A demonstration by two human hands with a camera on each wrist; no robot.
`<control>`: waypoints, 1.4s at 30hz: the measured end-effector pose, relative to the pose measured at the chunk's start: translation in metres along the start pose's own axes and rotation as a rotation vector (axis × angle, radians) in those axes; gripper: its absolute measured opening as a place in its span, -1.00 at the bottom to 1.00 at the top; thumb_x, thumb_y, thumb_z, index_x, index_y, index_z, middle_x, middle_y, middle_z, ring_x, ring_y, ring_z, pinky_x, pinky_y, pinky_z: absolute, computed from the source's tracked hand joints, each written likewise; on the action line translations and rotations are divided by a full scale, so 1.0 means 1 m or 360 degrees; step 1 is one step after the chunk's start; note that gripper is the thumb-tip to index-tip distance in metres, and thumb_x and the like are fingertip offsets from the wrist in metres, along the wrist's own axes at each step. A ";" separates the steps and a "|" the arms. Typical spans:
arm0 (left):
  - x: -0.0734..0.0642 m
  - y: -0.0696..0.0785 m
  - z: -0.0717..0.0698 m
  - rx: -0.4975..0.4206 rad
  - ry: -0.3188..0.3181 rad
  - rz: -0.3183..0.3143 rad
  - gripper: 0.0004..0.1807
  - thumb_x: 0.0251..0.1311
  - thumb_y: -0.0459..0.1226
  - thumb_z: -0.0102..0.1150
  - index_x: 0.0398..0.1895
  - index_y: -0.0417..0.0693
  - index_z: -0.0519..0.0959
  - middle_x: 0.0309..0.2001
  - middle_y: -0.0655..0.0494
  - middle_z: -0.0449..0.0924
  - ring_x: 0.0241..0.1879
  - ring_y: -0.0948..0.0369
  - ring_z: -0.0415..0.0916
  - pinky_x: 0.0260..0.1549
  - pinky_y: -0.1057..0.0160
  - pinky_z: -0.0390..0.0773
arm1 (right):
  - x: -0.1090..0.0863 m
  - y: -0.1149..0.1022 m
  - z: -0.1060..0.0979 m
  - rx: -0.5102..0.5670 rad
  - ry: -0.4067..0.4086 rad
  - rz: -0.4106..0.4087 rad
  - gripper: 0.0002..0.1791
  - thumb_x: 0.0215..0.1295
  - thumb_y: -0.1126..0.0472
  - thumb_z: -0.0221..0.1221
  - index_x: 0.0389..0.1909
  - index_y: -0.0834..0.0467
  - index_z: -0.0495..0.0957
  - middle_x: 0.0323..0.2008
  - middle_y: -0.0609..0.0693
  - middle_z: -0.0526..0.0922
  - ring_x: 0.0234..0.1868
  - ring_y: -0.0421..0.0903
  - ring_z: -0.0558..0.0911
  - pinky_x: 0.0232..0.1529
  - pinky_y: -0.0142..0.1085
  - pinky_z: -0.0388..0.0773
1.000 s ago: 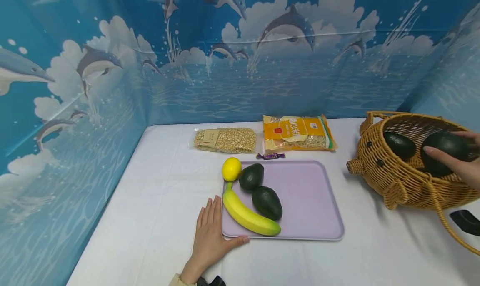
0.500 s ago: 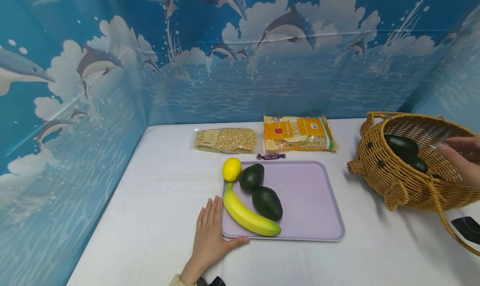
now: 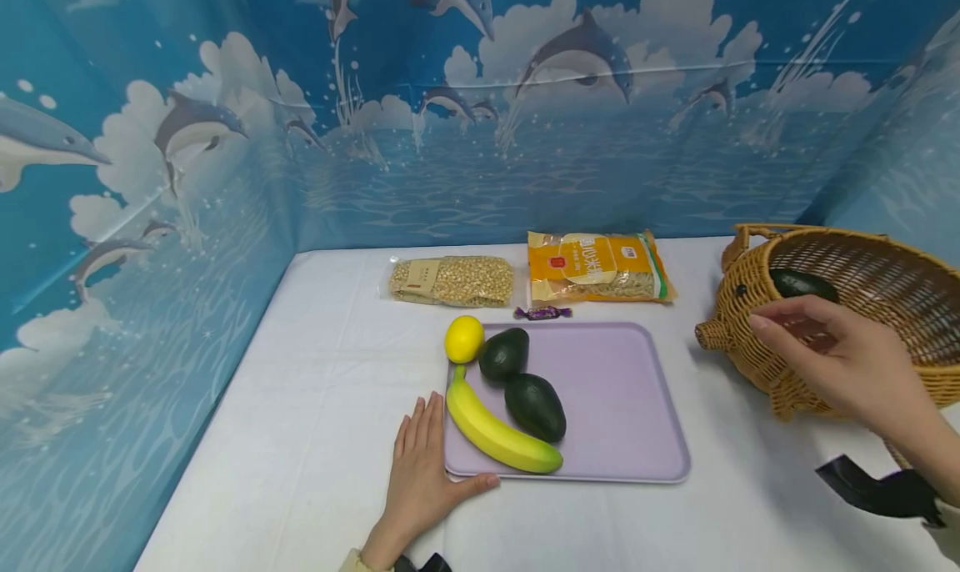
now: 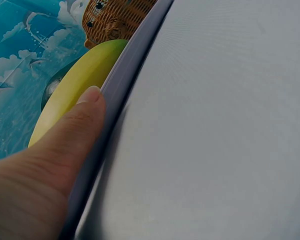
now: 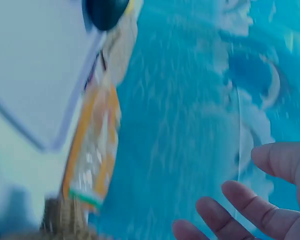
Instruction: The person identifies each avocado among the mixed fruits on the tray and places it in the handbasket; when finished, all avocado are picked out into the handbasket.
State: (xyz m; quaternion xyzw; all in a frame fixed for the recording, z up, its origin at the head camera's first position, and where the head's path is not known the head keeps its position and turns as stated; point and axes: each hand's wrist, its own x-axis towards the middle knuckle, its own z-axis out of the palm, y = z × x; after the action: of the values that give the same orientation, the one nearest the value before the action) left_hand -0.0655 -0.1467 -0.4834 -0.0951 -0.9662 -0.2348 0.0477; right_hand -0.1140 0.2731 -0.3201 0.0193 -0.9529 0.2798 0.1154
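Note:
My left hand (image 3: 423,472) lies flat on the table at the near left corner of the lilac tray (image 3: 622,405), thumb along its near edge. On that tray are a yellow lemon (image 3: 464,339), a banana (image 3: 498,430) and two avocados (image 3: 536,408), (image 3: 504,355) grouped at the left. My right hand (image 3: 855,355) is over the front of the pig-shaped wicker basket (image 3: 742,330), holding nothing, fingers and thumb apart. Inside the basket an avocado (image 3: 802,285) shows past the fingers; the hand hides what lies lower.
Behind the tray lie a clear bag of pale grains (image 3: 472,280), an orange-yellow food packet (image 3: 600,265) and a purple wrapped candy (image 3: 542,313). A dolphin-print curtain (image 3: 420,172) stands along the back and left.
My right hand let go of an avocado inside the basket, then moved left and toward me, over the basket's front. The left hand and the tray's fruit stayed put.

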 end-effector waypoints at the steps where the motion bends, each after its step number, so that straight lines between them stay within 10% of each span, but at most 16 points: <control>1: 0.000 0.000 0.000 0.0001 -0.0003 -0.0003 0.37 -0.23 0.52 0.06 0.46 -0.27 -0.04 0.46 -0.14 -0.08 0.45 -0.01 -0.28 0.34 -0.05 -0.24 | -0.001 -0.006 0.004 0.0029 0.0002 -0.0044 -0.66 0.30 0.01 0.19 -0.09 0.18 0.58 -0.21 0.16 0.62 -0.38 -0.16 0.55 -0.55 -0.44 0.42; 14: 0.000 -0.001 0.001 -0.0003 0.0031 0.0019 0.37 -0.24 0.52 0.07 0.46 -0.28 -0.01 0.46 -0.15 -0.05 0.44 -0.03 -0.24 0.33 -0.06 -0.20 | 0.001 -0.051 0.071 0.0186 -0.0116 -0.0399 -0.78 0.25 0.02 0.24 -0.21 0.07 0.64 -0.31 -0.11 0.67 -0.32 -0.15 0.58 -0.38 -0.23 0.52; 42: 0.000 0.000 0.000 0.0023 -0.0004 0.0012 0.35 -0.20 0.52 0.03 0.46 -0.28 -0.03 0.46 -0.16 -0.06 0.44 -0.04 -0.26 0.34 -0.06 -0.23 | 0.006 -0.082 0.171 0.0242 -0.0857 -0.0194 -0.15 -0.04 -0.38 0.27 0.17 0.10 0.43 -0.08 -0.01 0.59 -0.11 -0.04 0.54 -0.16 -0.10 0.52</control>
State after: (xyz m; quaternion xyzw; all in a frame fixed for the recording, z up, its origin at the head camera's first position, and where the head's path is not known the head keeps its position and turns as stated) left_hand -0.0654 -0.1466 -0.4832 -0.0986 -0.9676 -0.2276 0.0480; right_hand -0.1476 0.1126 -0.4151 0.1589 -0.9226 0.3278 -0.1271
